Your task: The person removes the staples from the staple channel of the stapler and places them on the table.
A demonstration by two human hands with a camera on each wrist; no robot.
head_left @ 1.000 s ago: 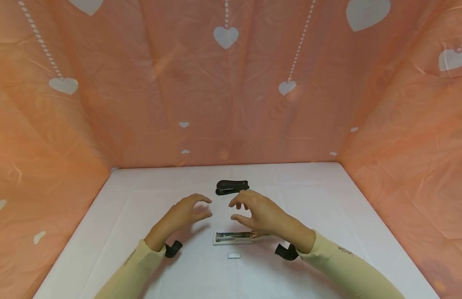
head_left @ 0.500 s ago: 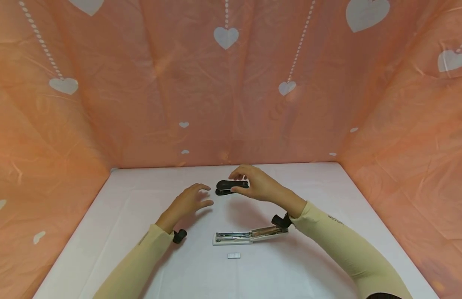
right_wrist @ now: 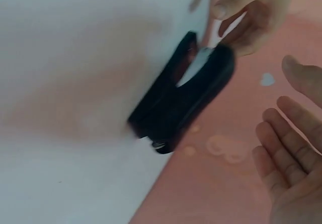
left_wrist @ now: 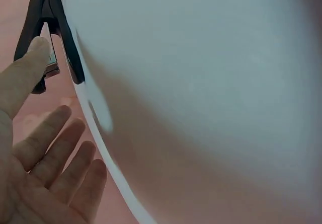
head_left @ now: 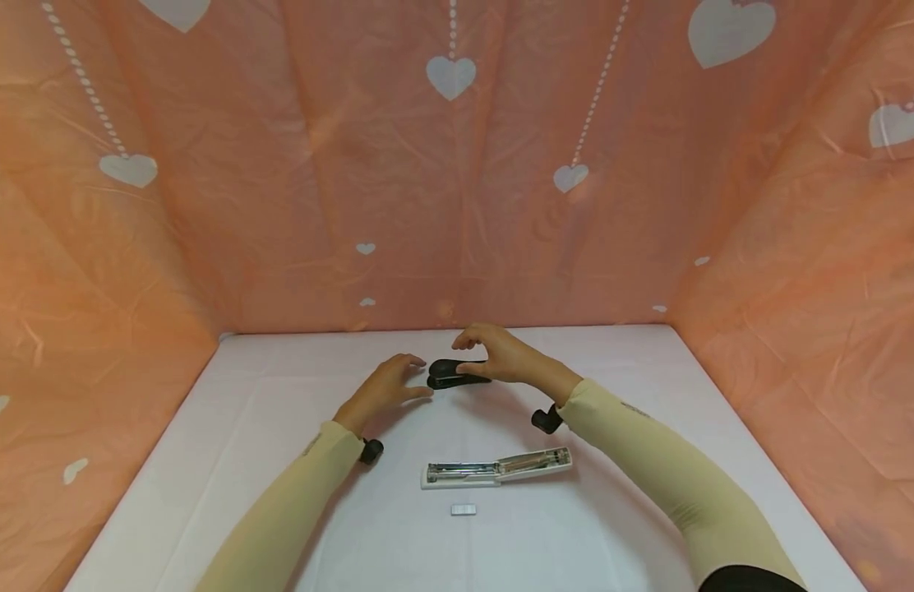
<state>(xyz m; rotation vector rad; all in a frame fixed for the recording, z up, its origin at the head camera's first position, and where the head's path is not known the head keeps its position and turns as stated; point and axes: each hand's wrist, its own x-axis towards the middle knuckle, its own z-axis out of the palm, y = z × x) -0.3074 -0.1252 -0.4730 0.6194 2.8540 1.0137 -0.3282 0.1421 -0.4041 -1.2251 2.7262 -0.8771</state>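
A black stapler lies near the far side of the table, its two arms spread apart in the right wrist view. From its left end, my left hand faces it with thumb and fingers apart. My right hand is over its right end, partly covering it in the head view. The right wrist view has the right hand's fingers extended and clear of the stapler. In the left wrist view, my left thumb overlaps the stapler; contact is unclear.
Closer to me lies a white stapler, folded wide open with its metal channel showing. A small strip of staples sits just in front of it. Orange cloth with hearts encloses the white table at back and sides.
Both hands have moved forward to the black stapler, the right one from above the white stapler. The left hand has also shifted right. The white stapler's right half is now uncovered.
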